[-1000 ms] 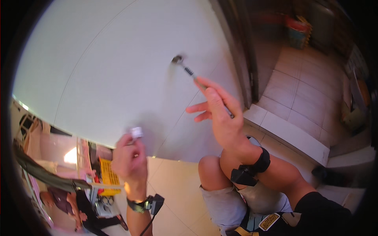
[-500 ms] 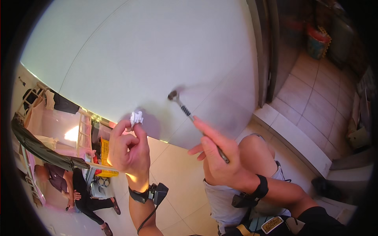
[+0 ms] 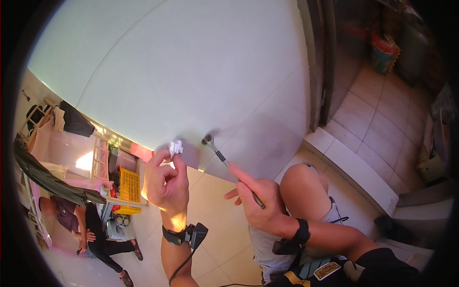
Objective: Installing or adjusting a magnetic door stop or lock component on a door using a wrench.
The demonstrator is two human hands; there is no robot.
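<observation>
Between the thumb and forefinger of my left hand (image 3: 166, 184), a small crumpled white wad (image 3: 175, 147), like tissue or paper, is pinched in front of the pale wall (image 3: 191, 71). To the right, my right hand (image 3: 258, 198) grips a slim silver tool (image 3: 225, 161) with a black ribbed band and a small round dark head. Its exact kind I cannot make out. The head points up and left, close to the wall, where a shadow falls beside it; whether it touches I cannot tell. Each wrist wears a black strap with a small device.
A seated person (image 3: 91, 225) is at the lower left, near a yellow crate (image 3: 128, 185), a ball (image 3: 123, 220) and a metal rack. On the right, a dark doorframe (image 3: 315, 67) and a raised pale sill (image 3: 351, 167) border a tiled room with a bucket (image 3: 384, 53). My bare knee shows below.
The tool's head has moved lower along the wall, nearer to the white wad. My left hand sits a little further right in the view, which has shifted slightly. Both hands keep their hold.
</observation>
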